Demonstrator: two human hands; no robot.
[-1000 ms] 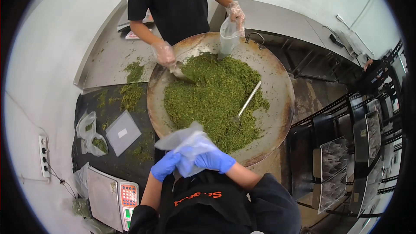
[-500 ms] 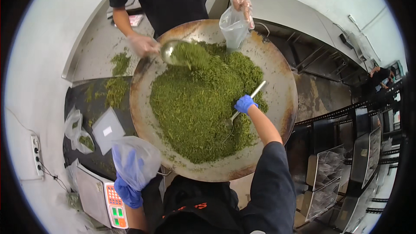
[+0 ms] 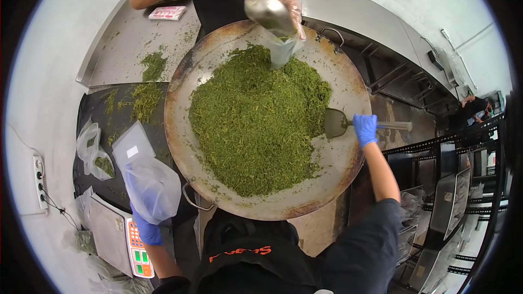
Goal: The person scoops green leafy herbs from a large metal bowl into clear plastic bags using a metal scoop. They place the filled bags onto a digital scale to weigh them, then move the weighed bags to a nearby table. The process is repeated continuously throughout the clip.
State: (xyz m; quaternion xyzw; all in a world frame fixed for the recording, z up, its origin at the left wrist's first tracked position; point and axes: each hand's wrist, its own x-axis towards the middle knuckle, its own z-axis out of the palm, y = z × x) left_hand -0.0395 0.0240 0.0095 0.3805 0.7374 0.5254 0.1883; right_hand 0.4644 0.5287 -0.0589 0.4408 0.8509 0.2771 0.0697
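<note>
My right hand (image 3: 365, 129), in a blue glove, is closed round the metal handle of a wok spatula (image 3: 335, 123). Its flat blade lies at the right edge of a heap of shredded green food (image 3: 256, 130) in a large, wide pan (image 3: 305, 208). My left hand (image 3: 146, 227), also blue-gloved, holds a clear plastic bag (image 3: 157, 188) left of the pan; its fingers show only faintly through the plastic. Across the pan, a co-worker in clear gloves tips a metal scoop (image 3: 269, 12) into another plastic bag (image 3: 282, 51).
A scale (image 3: 114, 234) stands at the lower left. Near it are a pale flat sheet (image 3: 131, 144), a bag with green bits (image 3: 97, 152) and spilled shreds (image 3: 146, 102). Metal racks (image 3: 447, 196) with trays are on the right. A power strip (image 3: 40, 181) hangs on the left wall.
My right hand has drawn the spatula out of the heap to the right and turned it. My left hand with the bag moved slightly left. The co-worker's scoop went from heap to bag.
</note>
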